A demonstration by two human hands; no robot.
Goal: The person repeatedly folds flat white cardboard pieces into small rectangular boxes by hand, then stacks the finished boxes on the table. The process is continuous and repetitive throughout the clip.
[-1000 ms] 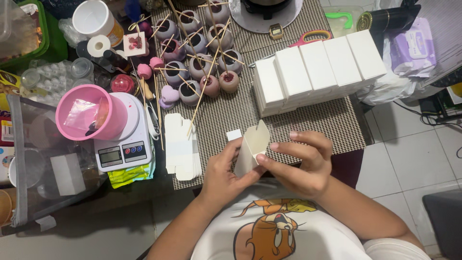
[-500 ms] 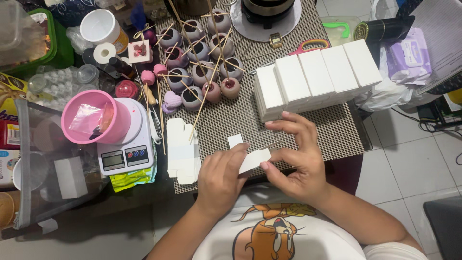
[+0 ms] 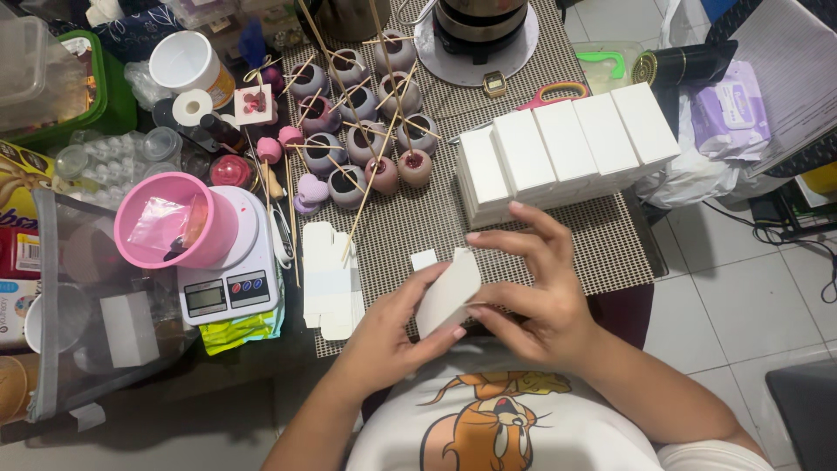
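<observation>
Both hands met at the table's near edge, low centre of view, around a small white cardboard box blank [image 3: 447, 292], partly folded, one flap cocked up toward 11 o'clock. Left hand [image 3: 384, 336] cupped it from below at 7 o'clock, thumb and fingertips pinched on the lower edge. Right hand [image 3: 532, 296] sat at 3 o'clock of the box, fingers half spread, two fingertips bearing on its side panel.

Judged light and thin: stiff along the scored panels, quick to crease or dent if squeezed mid-face. Matte surface, not slippery. Best taken by edges and corners, near the folds.

At 12 o'clock of the hands, a row of finished white rectangular boxes [image 3: 567, 153], matte, square-edged, standing close together on the brown woven mesh mat [image 3: 418, 231]. At 9 o'clock, a stack of flat white die-cut blanks [image 3: 330, 279]. Further toward 10 o'clock, a white digital kitchen scale [image 3: 231, 288] carried a glossy pink plastic bowl [image 3: 174, 222]. At 11 o'clock, small round grey pots with wooden sticks [image 3: 370, 139] clustered.
</observation>
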